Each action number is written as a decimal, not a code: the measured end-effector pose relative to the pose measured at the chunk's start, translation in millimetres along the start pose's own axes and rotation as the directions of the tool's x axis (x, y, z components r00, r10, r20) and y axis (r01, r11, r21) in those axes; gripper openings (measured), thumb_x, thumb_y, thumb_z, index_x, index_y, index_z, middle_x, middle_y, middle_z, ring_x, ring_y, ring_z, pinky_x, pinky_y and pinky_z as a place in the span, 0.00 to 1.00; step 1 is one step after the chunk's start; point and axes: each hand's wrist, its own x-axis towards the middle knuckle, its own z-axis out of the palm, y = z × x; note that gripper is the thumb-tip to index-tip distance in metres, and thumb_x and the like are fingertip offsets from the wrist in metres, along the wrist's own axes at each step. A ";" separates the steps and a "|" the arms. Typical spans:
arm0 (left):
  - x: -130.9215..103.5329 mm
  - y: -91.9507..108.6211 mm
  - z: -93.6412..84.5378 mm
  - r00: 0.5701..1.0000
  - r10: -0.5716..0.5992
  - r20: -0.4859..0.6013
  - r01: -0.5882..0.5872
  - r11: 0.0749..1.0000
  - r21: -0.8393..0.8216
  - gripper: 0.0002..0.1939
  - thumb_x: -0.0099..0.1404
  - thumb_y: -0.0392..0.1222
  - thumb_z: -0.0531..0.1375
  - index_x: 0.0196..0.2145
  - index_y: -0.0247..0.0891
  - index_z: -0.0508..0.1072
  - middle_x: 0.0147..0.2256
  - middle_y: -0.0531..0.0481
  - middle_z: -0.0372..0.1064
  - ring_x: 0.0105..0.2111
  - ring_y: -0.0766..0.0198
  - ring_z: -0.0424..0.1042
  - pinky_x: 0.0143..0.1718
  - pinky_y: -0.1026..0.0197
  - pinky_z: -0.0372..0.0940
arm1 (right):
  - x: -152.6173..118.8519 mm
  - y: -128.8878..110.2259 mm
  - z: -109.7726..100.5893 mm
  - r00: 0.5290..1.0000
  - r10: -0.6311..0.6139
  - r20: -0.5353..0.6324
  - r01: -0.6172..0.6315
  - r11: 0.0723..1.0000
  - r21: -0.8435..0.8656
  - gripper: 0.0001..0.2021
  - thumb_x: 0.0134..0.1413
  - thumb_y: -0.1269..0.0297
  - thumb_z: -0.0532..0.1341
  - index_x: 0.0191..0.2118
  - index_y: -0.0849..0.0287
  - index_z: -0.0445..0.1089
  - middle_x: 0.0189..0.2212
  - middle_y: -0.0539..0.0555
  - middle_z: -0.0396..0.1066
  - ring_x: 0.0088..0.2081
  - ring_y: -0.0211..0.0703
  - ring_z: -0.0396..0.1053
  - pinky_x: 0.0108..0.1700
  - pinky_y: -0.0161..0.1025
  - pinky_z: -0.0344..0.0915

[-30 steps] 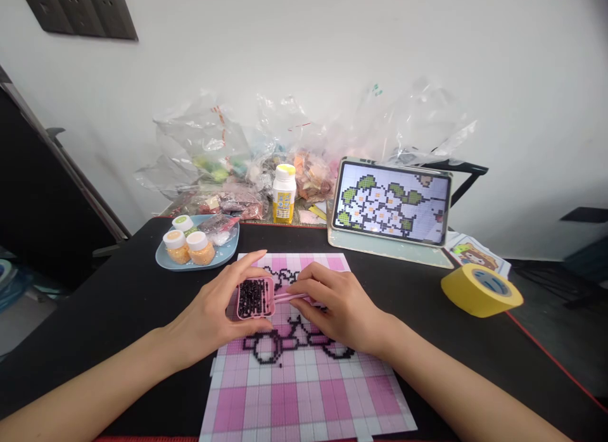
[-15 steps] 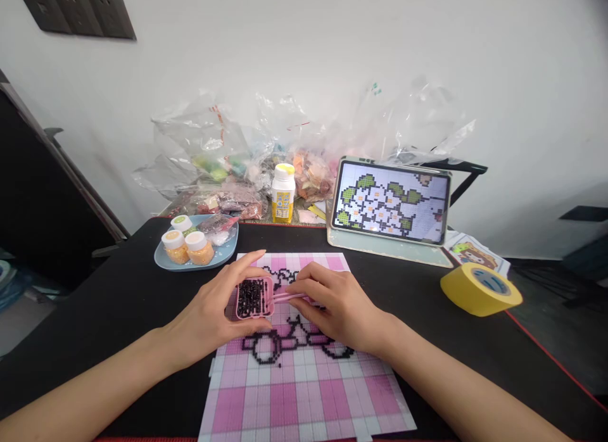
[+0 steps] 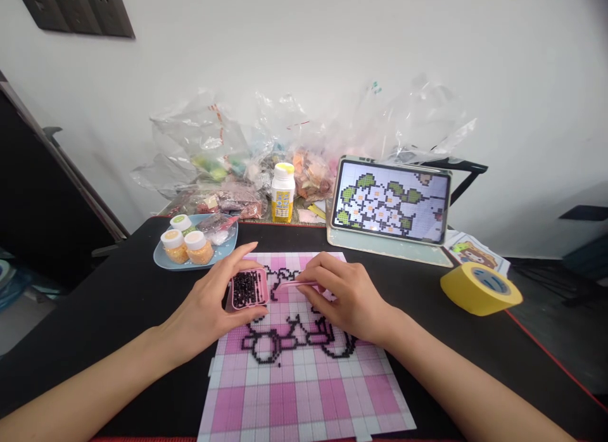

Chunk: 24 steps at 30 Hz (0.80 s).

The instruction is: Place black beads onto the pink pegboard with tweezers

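Observation:
Between its thumb and fingers, my left hand [image 3: 209,303] holds a small pink tray [image 3: 264,287] by its sides. Many black beads [image 3: 246,289] lie in the tray, partly in rows. My right hand [image 3: 344,296] pinches pink tweezers [image 3: 304,283], whose tips point left over the pegboard, just right of the tray. Whether a bead is in the tips is too small to tell. Under both hands lies the pink and white checked pegboard [image 3: 285,404], with black bead outlines [image 3: 266,347] on its middle and upper parts. My right hand hides some of the outline.
A blue plate [image 3: 164,258] with three jars stands at the left. Behind are a white and yellow bottle [image 3: 283,195], plastic bags [image 3: 209,138] and a tablet [image 3: 392,201] showing a pixel pattern. Yellow tape [image 3: 479,289] lies at the right.
My left hand has moved the tray slightly left and up. The tweezers' tips have left the tray and are now over the board. My right hand has shifted a little up and right.

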 end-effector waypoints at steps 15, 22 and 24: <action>-2.4 1.2 0.2 0.998 0.031 0.052 -0.028 0.999 -0.047 0.44 0.61 0.63 0.67 0.68 0.61 0.50 0.52 0.53 0.74 0.52 0.53 0.75 0.60 0.47 0.64 | -1.2 -5.7 7.9 0.998 -0.050 0.032 0.048 0.996 0.081 0.09 0.69 0.67 0.56 0.44 0.63 0.73 0.35 0.56 0.73 0.32 0.39 0.71 0.29 0.34 0.68; -3.0 1.7 1.1 0.998 0.036 0.049 -0.033 0.998 -0.049 0.44 0.60 0.66 0.66 0.67 0.63 0.50 0.52 0.54 0.74 0.52 0.53 0.74 0.60 0.47 0.63 | 0.1 -6.4 8.2 0.997 -0.066 0.045 0.061 0.994 0.094 0.09 0.69 0.67 0.56 0.44 0.63 0.74 0.35 0.56 0.72 0.32 0.39 0.71 0.30 0.34 0.69; -2.9 1.9 1.4 0.998 0.047 0.045 -0.045 0.998 -0.053 0.44 0.60 0.66 0.66 0.67 0.64 0.50 0.52 0.54 0.74 0.52 0.53 0.75 0.60 0.47 0.63 | 0.4 -6.7 8.9 0.997 -0.070 0.044 0.066 0.994 0.089 0.09 0.69 0.67 0.56 0.43 0.64 0.74 0.35 0.56 0.72 0.32 0.39 0.71 0.30 0.34 0.69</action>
